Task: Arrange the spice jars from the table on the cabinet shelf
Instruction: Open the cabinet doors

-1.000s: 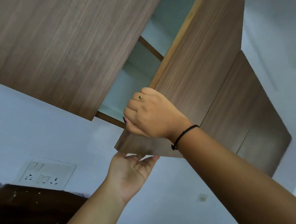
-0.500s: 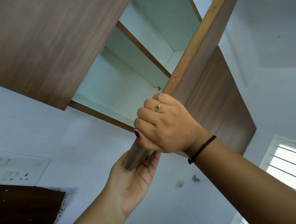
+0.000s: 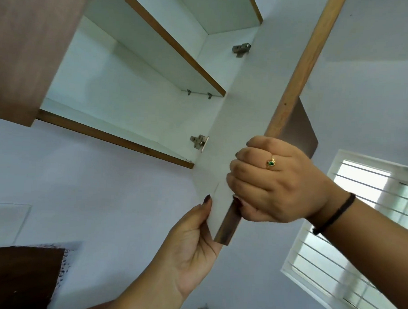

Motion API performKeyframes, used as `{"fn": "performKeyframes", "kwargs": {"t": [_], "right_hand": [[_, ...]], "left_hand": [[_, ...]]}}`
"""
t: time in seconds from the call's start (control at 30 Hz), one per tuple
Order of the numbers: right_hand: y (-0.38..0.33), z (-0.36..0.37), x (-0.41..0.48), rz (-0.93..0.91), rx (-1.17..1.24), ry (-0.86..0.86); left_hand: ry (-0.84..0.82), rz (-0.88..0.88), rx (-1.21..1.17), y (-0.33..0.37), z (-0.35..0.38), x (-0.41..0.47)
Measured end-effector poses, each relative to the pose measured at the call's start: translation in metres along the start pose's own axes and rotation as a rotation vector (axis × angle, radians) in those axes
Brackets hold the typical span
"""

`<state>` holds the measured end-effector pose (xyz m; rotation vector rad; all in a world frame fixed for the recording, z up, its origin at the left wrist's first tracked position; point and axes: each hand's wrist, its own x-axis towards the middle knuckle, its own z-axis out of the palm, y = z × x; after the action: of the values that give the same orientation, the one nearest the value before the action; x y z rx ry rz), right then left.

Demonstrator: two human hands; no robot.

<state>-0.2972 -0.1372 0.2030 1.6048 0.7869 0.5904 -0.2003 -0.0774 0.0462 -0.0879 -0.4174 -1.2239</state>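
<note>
I look up at a wall cabinet (image 3: 121, 84) with a white inside and wood-edged shelves. Its right door (image 3: 260, 91) stands swung out, white inner face toward me. My right hand (image 3: 275, 181), with a ring and a black wrist band, grips the door's free edge near the bottom. My left hand (image 3: 193, 243) holds the door's lower corner from below, thumb on the white face. The lower shelf (image 3: 114, 135) and upper shelf (image 3: 171, 41) show nothing on them. No spice jars are in view.
The cabinet's left door (image 3: 26, 50) is closed, brown wood grain. Two metal hinges (image 3: 199, 141) sit on the right side panel. A wall switch plate (image 3: 1, 221) is at lower left, a barred window (image 3: 359, 233) at right, a dark panel (image 3: 19, 277) at bottom left.
The right door has swung wide open from nearly closed, baring the shelves and hinges. Both hands moved right with the door's edge, and my view has turned right toward the window.
</note>
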Motion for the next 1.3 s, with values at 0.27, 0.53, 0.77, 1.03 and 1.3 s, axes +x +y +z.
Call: {"fn": "performKeyframes", "kwargs": {"t": [0.27,0.53,0.77,1.03,1.3], "right_hand": [[-0.010,-0.036,-0.073,0.055,-0.046,-0.245],[-0.026,-0.058,-0.144,0.178,-0.056,-0.515],[-0.038,-0.060,-0.208,0.329,-0.005,-0.859],[-0.045,-0.051,-0.256,0.456,0.080,-1.122],[-0.061,-0.037,-0.257,0.601,0.100,-0.836]], "left_hand": [[0.008,-0.041,0.097,-0.057,-0.003,0.027],[-0.026,-0.119,0.254,-0.103,-0.016,0.064],[0.019,-0.109,0.328,-0.154,-0.023,0.112],[0.050,-0.022,0.364,-0.193,-0.035,0.161],[0.038,-0.011,0.524,-0.185,-0.033,0.153]]}}
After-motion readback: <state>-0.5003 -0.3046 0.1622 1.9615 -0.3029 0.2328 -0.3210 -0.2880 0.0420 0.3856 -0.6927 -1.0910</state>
